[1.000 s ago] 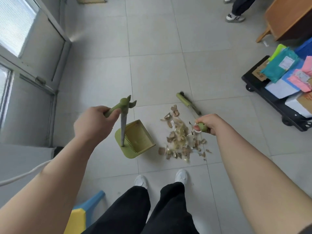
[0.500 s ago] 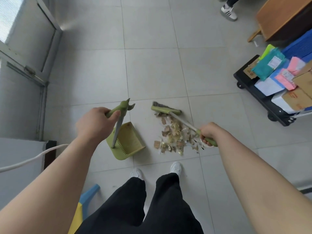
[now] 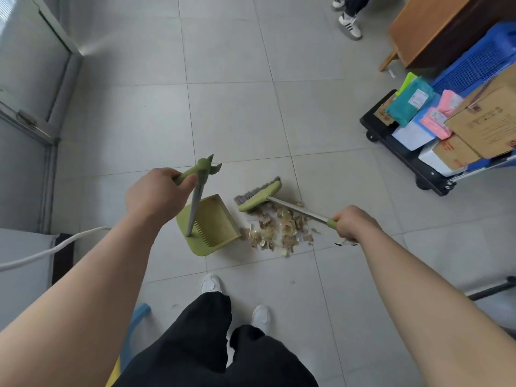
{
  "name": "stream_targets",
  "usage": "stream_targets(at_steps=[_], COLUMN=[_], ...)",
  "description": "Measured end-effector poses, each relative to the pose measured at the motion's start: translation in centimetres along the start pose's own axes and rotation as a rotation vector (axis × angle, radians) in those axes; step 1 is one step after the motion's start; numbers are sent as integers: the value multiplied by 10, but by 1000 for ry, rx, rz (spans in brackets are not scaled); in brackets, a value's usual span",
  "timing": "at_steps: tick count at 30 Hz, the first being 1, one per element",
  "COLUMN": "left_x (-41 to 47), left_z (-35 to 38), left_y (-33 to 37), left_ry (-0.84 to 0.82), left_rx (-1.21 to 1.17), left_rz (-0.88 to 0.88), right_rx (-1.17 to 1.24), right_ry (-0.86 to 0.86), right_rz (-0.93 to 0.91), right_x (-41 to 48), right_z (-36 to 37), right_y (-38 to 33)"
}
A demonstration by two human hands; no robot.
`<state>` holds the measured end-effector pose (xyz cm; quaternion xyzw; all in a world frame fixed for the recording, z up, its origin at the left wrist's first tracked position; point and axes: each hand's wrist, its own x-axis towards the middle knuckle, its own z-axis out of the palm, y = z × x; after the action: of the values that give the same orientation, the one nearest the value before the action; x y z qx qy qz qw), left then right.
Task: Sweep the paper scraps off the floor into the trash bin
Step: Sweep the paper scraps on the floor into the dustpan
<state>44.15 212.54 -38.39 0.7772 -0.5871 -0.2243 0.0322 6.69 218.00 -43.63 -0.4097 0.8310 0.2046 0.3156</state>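
A pile of brown and yellowish paper scraps (image 3: 279, 229) lies on the grey tiled floor just ahead of my feet. My left hand (image 3: 155, 195) grips the green handle of a long-handled green dustpan (image 3: 212, 227), which rests on the floor left of the pile with its mouth toward the scraps. My right hand (image 3: 353, 223) is closed on the green grip of a broom. The broom's green head (image 3: 258, 195) sits on the floor at the far edge of the pile, close to the dustpan's far corner. No trash bin is in view.
A black wheeled cart (image 3: 407, 160) loaded with cardboard boxes, coloured parcels and a blue crate stands to the right. A wooden piece of furniture (image 3: 435, 29) and another person's shoes (image 3: 349, 23) are at the far right. A window wall runs along the left.
The broom head has swung from the far right side of the pile leftward to its far edge near the dustpan. The scraps are gathered closer to the pan.
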Motion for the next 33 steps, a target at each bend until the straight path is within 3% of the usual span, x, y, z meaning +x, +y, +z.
stream_targets(at_steps=[3, 8, 12, 33], left_x=[-22, -65, -96, -143], left_z=[2, 18, 35, 126], left_y=[7, 18, 17, -18], left_ry=[26, 100, 114, 137], left_rx=[-15, 4, 17, -178], left_rz=[-20, -34, -32, -237], right_rx=[84, 489, 665, 512], right_ry=[47, -12, -47, -42], right_rz=[8, 49, 88, 107], right_x=[-6, -9, -10, 21], right_z=[-2, 10, 23, 74], right_y=[26, 62, 75, 56])
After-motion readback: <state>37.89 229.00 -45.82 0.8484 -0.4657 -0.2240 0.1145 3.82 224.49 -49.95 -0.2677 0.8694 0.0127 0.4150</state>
